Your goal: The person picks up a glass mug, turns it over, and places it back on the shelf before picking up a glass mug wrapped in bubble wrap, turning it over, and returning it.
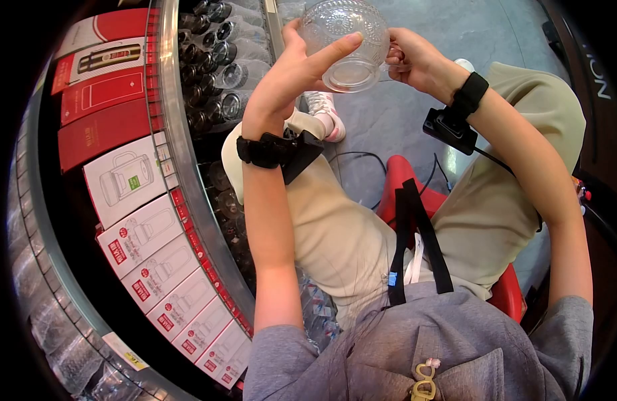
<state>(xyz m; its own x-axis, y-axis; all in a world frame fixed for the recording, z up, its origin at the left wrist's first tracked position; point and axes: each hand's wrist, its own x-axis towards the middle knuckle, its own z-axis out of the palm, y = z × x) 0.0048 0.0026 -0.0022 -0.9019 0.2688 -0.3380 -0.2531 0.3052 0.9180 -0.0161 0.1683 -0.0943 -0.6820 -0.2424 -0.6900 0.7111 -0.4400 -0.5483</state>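
A clear glass bowl [342,33] with a raised pattern is at twelve o'clock, held up off the floor [395,127] and tilted, its round foot towards the wearer. The left hand [296,65] is on its nine o'clock side, spread wide around it: the thumb lies across the near wall, and the other fingers are largely hidden. At one o'clock, the right hand [415,63] has its fingers bent and drawn nearly together against the bowl's three o'clock side; exactly what they pinch there I cannot tell. A black strap [470,93] circles the right wrist.

Bubble-wrapped jars [235,73] fill a shelf at eleven o'clock. Red boxes [104,137] stand in a row at ten o'clock, and white boxes [145,237] printed with jugs run from nine to seven. A red stool [508,294] shows at four o'clock, under the wearer.
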